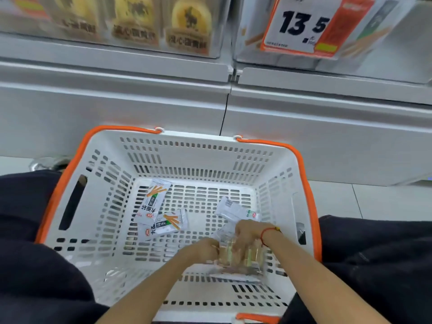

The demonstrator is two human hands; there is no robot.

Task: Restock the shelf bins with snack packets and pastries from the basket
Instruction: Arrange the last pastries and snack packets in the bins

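Both the left hand (205, 250) and right hand (249, 233) grip a bundle of clear-wrapped snack packets (236, 258) near the right front corner of the white slotted plastic basket with orange handles (77, 160). This looks like the gathering step; next, the bundle must be lifted to the clear shelf bins (131, 26) above.

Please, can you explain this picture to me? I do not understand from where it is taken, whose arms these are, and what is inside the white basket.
There is one picture, from a camera worn on a person's head, looking forward and down. No machine here: the two bare arms are that person's own.

The white basket with orange handles stands on the floor between the dark-clothed legs. Both hands are inside it. The left hand and the right hand together grip a bunch of clear-wrapped packets.

Three loose packets lie on the basket floor: two printed face up, overlapping, and one white-backed.

Above are the clear shelf bins, one holding pastries, one bearing a price tag.
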